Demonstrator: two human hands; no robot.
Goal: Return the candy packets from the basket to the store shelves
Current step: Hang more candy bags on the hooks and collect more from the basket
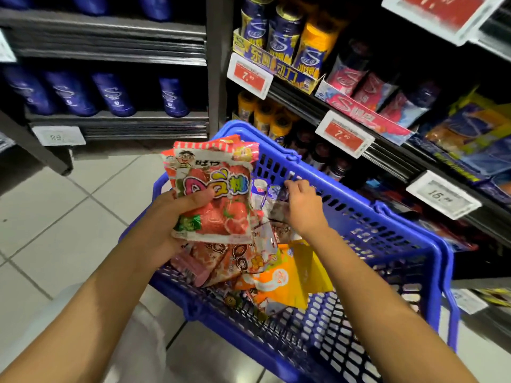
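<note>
In the middle of the frame the left hand [177, 214] holds a small stack of red strawberry candy packets [214, 194] upright above the near-left corner of the blue basket [387, 225], thumb pressed across the front of the top packet and fingers curled behind, so the printed faces stay readable and the bundle stays together for one trip to the shelf. Just to the right, the right hand [301, 203] reaches down into the basket with its fingers bent onto a pale purple-and-white packet [269, 193] standing against the far wall; it seems to be pinching the packet's top edge, though the fingertips are turned away and the grip cannot be confirmed. More packets [276, 272], orange, yellow and brown-red, lie loose on the basket floor at lower centre, so much of the sorting is judged to remain. The basket sits low at the foot of the shelves [387, 139] on the right of the frame, close to the drinks and price tags [344, 134], probably so that both hands stay free for gathering matching packets before any are carried off.
</note>
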